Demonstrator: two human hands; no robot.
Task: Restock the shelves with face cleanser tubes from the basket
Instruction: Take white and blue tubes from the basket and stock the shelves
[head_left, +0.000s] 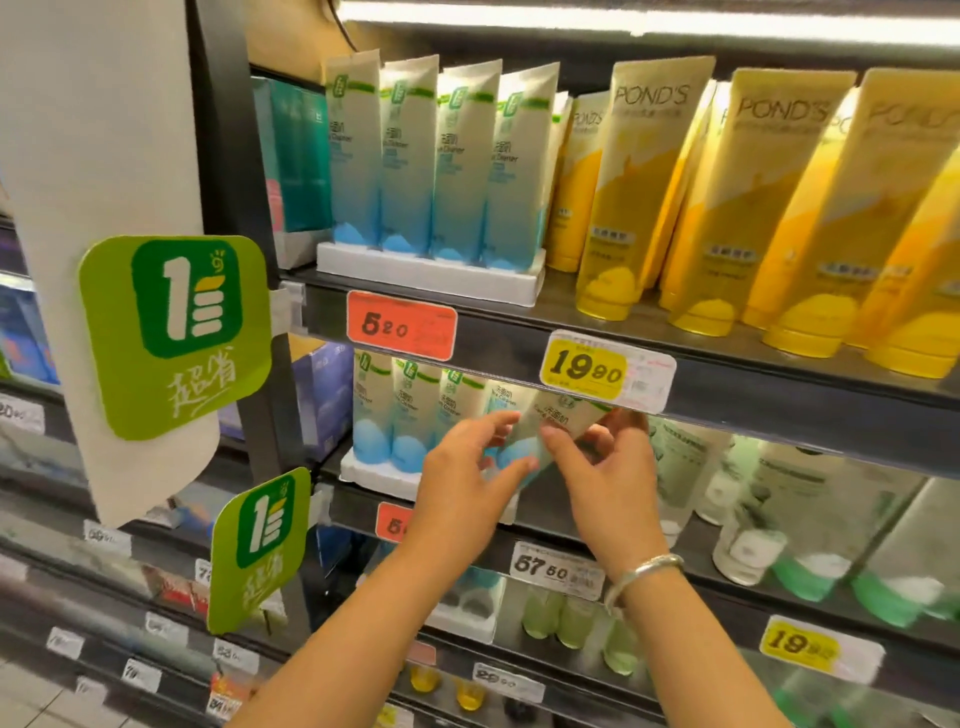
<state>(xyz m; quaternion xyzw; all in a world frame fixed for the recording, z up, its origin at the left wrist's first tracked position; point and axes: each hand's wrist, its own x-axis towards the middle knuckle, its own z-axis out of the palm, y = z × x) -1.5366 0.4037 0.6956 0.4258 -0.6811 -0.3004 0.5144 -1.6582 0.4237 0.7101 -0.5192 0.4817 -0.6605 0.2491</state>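
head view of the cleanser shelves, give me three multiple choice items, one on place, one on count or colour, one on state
1. Where is the tube that both hands hold?
A. top shelf by the yellow tubes
B. second shelf, right of the blue-capped row
C. in a basket

2. How many blue-capped tubes stand in the front row of the white tray on the upper shelf?
A. two
B. four
C. seven

3. How does the held tube sit?
A. tilted
B. upright in its tray
C. lying flat

Key: 1 B, it is under the 19.90 tag; 2 B, four fronts show; 3 A, it leans between the left hand and right hand.
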